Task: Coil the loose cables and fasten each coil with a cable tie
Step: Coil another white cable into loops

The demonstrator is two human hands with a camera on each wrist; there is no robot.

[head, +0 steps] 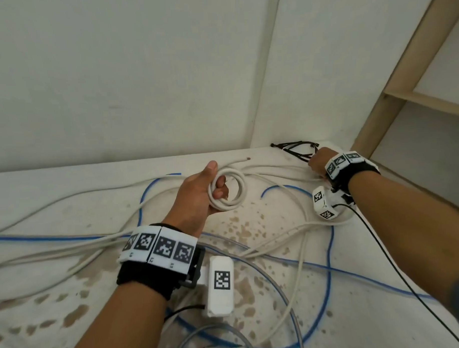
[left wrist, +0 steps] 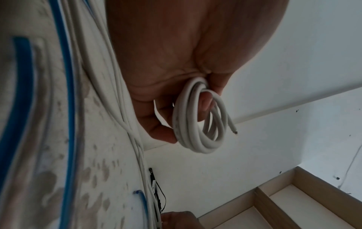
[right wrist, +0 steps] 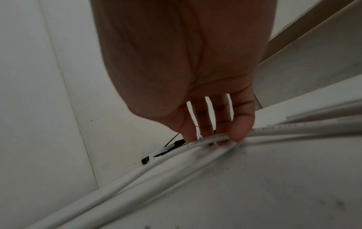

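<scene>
My left hand (head: 215, 179) grips a small coil of white cable (head: 238, 197) above the middle of the table, fingers through the loops and thumb on the outside. The coil (left wrist: 195, 139) has a few turns, and its cut end sticks out free. My right hand (head: 317, 161) reaches down at the far right corner of the table, beside a bunch of black cable ties (head: 292, 148). There a loose white cable (right wrist: 293, 128) runs between its fingertips (right wrist: 242, 131), lifted slightly off the surface. The ties (right wrist: 166, 151) lie just beyond that cable.
Several white cables and blue cables (head: 327, 248) sprawl and cross over the stained white table (head: 71, 296). A clear tube (head: 268, 279) loops near the front. Walls meet behind the far corner. A wooden shelf frame (head: 402, 95) stands to the right.
</scene>
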